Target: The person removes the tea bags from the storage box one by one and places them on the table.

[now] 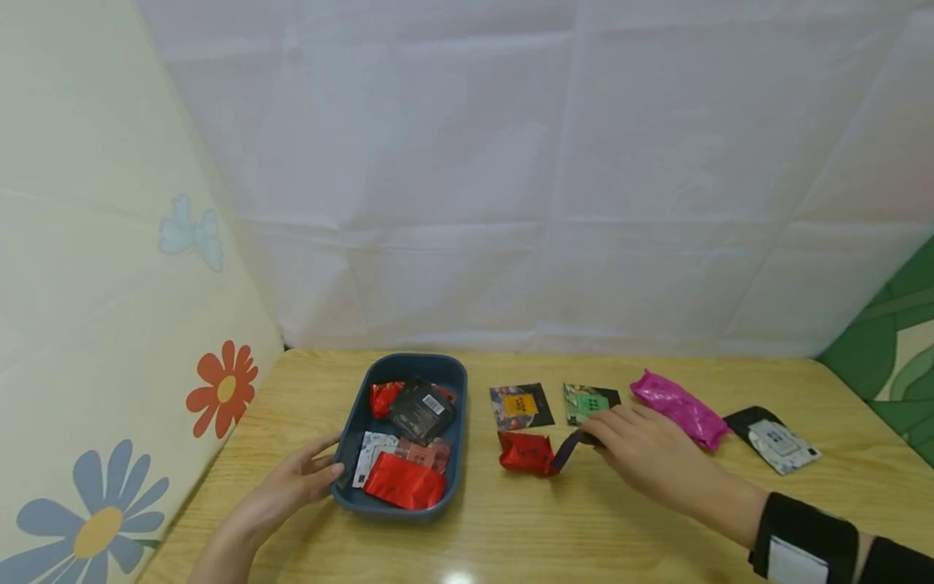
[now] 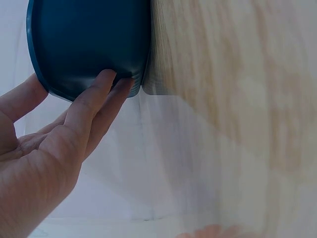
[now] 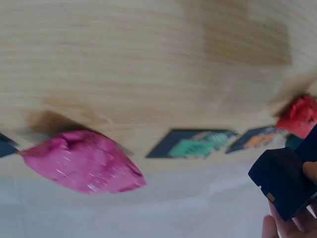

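A dark blue oblong tub [image 1: 458, 454] stands on the table, with red packets [image 1: 405, 482], a black packet [image 1: 422, 411] and pale patterned packets [image 1: 374, 454] inside. My left hand [image 1: 295, 478] holds its near left side, the fingers [image 2: 89, 101] against the outer wall and the thumb by the rim. My right hand [image 1: 645, 458] pinches a dark flat packet [image 3: 280, 178], tilted above the table. Next to that packet lies a crumpled red packet [image 1: 527, 453]; in the head view they overlap, and I cannot tell whether they touch.
Behind the right hand lie a black packet with an orange label [image 1: 521, 405] and one with a green label [image 3: 195, 144]. A shiny pink packet [image 1: 680, 408] and a black-and-white packet [image 1: 782, 442] lie farther right. A white sheet [image 1: 467, 203] hangs behind the table.
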Tool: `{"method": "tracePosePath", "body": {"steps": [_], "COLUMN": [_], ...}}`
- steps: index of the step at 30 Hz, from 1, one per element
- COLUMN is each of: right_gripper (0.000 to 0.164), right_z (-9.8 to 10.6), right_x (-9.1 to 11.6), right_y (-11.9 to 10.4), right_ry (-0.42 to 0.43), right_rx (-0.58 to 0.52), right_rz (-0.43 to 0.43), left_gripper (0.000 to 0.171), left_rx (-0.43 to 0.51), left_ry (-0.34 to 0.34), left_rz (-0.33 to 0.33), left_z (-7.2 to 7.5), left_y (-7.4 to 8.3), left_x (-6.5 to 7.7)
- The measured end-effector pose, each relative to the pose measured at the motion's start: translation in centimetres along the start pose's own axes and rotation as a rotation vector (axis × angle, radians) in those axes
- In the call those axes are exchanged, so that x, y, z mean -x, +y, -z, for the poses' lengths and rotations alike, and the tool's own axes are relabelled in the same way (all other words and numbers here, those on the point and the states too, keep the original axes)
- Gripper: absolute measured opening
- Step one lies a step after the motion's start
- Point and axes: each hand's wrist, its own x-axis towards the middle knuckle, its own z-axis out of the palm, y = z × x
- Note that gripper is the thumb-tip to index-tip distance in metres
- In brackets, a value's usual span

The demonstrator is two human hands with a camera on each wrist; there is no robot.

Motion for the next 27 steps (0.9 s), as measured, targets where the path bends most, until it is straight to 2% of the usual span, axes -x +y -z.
{"method": "tracePosePath", "body": {"steps": [2,3,6,9,13,16,18,21,27], "right_gripper": [0.026,0.019,0.031,0.031,0.027,0.030,0.033,0.034,0.031], "right_z": [-0.1,-0.1,0.0,0.2,0.2,-0.2,-0.7,-1.6,-3.1], "right_x": [0.5,0.7,1.2,1.2,1.0,1.2,1.4,1.7,1.8], "right_y": [0.1,0.2,0.3,0.6,1.4,2.3,2.9,3.5,3.7], "right_ry": [-0.031,-0.050,-0.128,-0.244,-0.423,-0.502,-0.525,-0.540,-0.526], "right_rx": [-0.018,-0.031,-0.097,-0.225,-0.453,-0.630,-0.731,-0.821,-0.885], "right_rz": [-0.010,-0.020,-0.072,-0.156,-0.307,-0.405,-0.447,-0.474,-0.562], "left_gripper": [0.065,0.064,0.065,0.065,0.065,0.064,0.064,0.065,0.065], "left_rx": [0.001,0.001,0.003,0.002,0.000,-0.002,-0.004,-0.002,-0.006], "left_ry": [-0.005,-0.006,-0.013,-0.012,-0.005,0.003,0.007,-0.001,-0.005], "left_rz": [-0.004,-0.004,-0.006,-0.005,-0.001,0.003,0.005,-0.002,-0.001], "left_z": [0.0,0.0,0.1,0.1,0.1,0.0,0.0,0.0,0.1], "left_y": [0.1,0.1,0.1,0.1,0.0,-0.1,-0.1,-0.1,-0.1], "left_x": [0.0,0.0,0.0,-0.1,0.0,0.0,-0.1,-0.1,-0.1]}}
